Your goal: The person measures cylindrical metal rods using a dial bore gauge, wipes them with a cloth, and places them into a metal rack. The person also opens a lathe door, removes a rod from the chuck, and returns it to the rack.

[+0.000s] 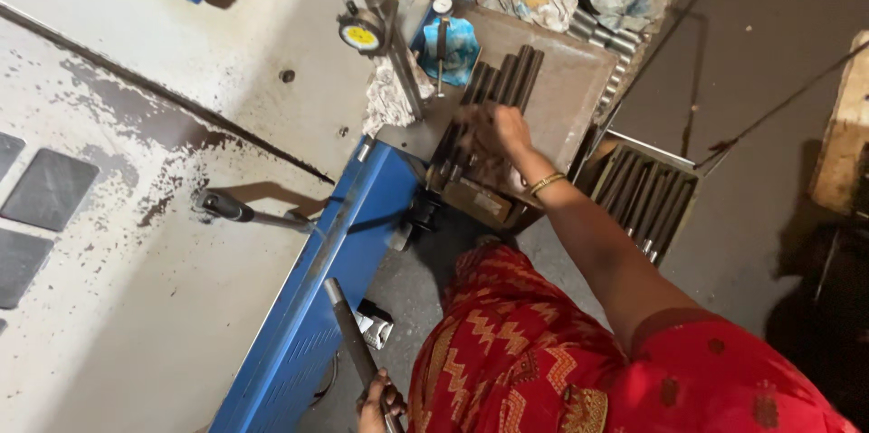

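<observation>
Right hand (503, 128), grip blurred and untellable, rests on rods (496, 89) running lengthwise away; left hand (376, 408) grips 1 rod (351, 335).

Rods on the tray, machine to the left

The right hand (507, 130) rests on rods (493, 94) lying on a tray (570, 89); the left hand (376, 406) grips a rod (353, 342) beside the machine (136, 216); a crate of rods (647, 202) sits right of the tray.

left hand (378, 408) fisted (low) | right hand (501, 130) outstretched, arm extended
</observation>
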Demonstrator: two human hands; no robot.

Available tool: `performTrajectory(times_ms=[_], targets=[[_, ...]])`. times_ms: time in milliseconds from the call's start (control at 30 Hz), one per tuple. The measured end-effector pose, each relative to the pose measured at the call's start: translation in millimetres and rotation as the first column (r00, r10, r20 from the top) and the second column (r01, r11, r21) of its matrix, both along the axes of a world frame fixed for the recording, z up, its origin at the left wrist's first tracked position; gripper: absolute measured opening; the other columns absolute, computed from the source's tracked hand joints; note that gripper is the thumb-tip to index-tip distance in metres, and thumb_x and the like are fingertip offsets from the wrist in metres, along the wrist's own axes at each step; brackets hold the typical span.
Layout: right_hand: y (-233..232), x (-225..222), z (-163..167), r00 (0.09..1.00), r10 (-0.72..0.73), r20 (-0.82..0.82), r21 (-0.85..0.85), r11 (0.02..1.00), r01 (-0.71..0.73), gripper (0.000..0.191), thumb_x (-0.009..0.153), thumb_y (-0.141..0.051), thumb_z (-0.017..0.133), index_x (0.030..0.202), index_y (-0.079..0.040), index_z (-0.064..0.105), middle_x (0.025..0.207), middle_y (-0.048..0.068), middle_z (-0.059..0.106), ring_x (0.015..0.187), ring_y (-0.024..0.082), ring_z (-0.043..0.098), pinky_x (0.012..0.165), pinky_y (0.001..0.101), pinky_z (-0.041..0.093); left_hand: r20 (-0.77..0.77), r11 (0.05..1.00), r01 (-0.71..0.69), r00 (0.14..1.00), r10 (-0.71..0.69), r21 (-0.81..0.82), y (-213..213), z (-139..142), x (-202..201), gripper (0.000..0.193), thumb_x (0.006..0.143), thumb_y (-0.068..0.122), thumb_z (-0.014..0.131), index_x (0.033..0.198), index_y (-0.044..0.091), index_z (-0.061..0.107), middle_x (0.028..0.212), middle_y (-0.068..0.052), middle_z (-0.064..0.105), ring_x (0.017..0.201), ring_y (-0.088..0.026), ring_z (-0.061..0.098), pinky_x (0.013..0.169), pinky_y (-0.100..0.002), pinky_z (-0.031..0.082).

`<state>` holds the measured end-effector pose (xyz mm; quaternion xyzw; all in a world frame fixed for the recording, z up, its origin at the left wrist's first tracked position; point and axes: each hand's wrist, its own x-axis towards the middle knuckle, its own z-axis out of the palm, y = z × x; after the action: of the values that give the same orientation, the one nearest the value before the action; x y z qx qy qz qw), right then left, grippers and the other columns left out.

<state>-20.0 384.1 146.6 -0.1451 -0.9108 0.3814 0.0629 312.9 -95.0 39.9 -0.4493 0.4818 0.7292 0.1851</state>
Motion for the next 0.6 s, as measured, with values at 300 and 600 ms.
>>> performTrajectory(times_ms=[300, 600], targets=[[-142.2, 44.4, 6.5, 0.825, 0.565, -0.005, -0.769, 0.525, -0.364, 0.052, 0.101, -0.036, 0.058, 0.138, -0.007, 0.036, 0.129, 0.018, 0.043, 0.116, 0.033, 0.047, 0.092, 0.0426, 0.052, -0.109, 0.986, 0.165, 0.98, -0.166, -0.022, 72.3, 68.9, -77.9, 0.033, 0.088, 0.03, 0.077, 0.091, 0.003, 0.058, 0.059, -0.001, 0.044, 0.047, -0.013, 0.04, 0.043, -0.03, 0.032], [-239.8, -1.0, 14.8, 0.742, 0.535, -0.404, -0.382, 0.639, -0.668, 0.1, 0.094, 0.001, 0.067, 0.165, -0.009, -0.002, 0.169, 0.022, -0.007, 0.157, 0.042, 0.0, 0.126, 0.053, 0.024, -0.12, 0.799, 0.323, 0.892, -0.437, -0.508, 155.8, 167.4, -143.5, 0.019, 0.085, 0.016, 0.071, 0.1, 0.006, 0.062, 0.061, 0.0, 0.059, 0.05, -0.015, 0.058, 0.048, -0.031, 0.047]])
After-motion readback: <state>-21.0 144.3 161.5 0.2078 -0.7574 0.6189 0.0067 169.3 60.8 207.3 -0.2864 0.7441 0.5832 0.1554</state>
